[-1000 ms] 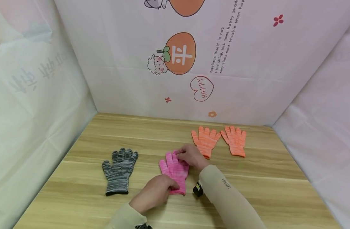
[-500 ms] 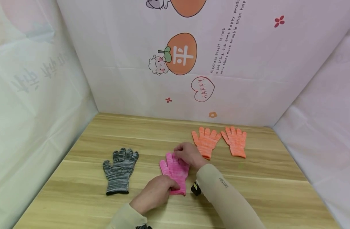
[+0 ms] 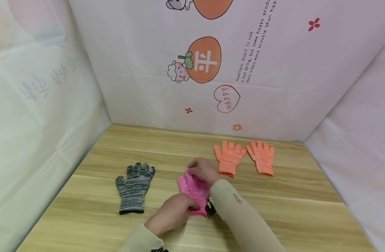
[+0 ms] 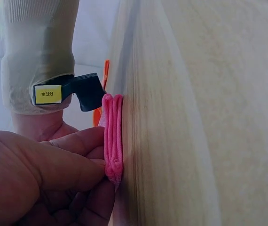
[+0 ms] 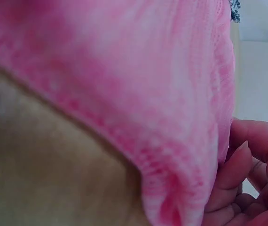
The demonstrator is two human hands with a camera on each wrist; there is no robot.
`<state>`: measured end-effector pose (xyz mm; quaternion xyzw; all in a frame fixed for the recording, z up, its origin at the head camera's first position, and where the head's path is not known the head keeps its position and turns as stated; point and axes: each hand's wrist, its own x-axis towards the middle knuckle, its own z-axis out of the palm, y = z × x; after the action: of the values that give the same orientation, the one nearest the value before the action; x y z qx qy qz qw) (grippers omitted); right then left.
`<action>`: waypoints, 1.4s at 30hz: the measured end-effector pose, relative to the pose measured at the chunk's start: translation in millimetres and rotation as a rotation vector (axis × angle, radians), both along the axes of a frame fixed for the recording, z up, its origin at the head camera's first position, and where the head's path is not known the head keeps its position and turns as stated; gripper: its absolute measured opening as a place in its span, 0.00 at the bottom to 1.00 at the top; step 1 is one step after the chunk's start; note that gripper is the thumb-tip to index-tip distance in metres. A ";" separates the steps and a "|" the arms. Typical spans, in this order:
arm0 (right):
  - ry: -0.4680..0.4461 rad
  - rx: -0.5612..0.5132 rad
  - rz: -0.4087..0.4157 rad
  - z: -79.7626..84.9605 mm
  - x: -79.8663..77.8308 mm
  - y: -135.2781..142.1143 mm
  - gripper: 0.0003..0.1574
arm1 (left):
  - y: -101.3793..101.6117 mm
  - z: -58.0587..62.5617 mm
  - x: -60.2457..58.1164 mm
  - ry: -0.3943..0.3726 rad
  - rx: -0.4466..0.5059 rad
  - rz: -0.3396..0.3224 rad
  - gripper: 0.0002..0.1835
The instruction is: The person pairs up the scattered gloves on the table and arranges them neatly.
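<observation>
A pink knit glove [image 3: 195,188] lies on the table in the head view, fingers pointing away and cuff nearest me. My left hand [image 3: 175,210] holds the cuff, its thumb lying across it. In the left wrist view, layered pink cuff edges [image 4: 113,136] stand beside that hand's fingertips. My right hand [image 3: 203,170] pinches the glove's fingertips at the far end and covers some of them. The right wrist view is mostly filled by pink knit [image 5: 138,94], with right-hand fingers [image 5: 237,174] against its edge.
A grey-and-black glove [image 3: 134,189] lies flat to the left. Two orange gloves, one [image 3: 230,158] beside the other [image 3: 262,157], lie at the back right. Printed white sheets stand around the wooden table [image 3: 293,210] at the back and both sides.
My right hand has shifted left across the pink glove's fingertips. My left hand has stayed at the cuff. The head view has turned slightly left.
</observation>
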<state>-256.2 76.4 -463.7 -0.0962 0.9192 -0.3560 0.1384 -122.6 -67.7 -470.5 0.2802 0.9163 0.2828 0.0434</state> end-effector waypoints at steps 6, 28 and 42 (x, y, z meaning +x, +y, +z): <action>-0.037 -0.017 -0.042 1.0 -0.5 -0.5 0.07 | 1.5 1.8 -0.3 -0.012 0.004 -0.003 0.16; 0.026 0.055 -0.011 -0.2 1.0 -0.3 0.04 | 3.3 3.2 0.4 -0.003 -0.013 0.001 0.17; -0.006 -0.126 -0.033 7.5 16.9 23.6 0.08 | 2.6 -0.2 1.2 -0.004 -0.035 0.016 0.17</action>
<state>-239.3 100.1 -456.2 -0.0883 0.8961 -0.4155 0.1288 -121.4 -65.1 -470.8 0.2712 0.9233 0.2678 0.0479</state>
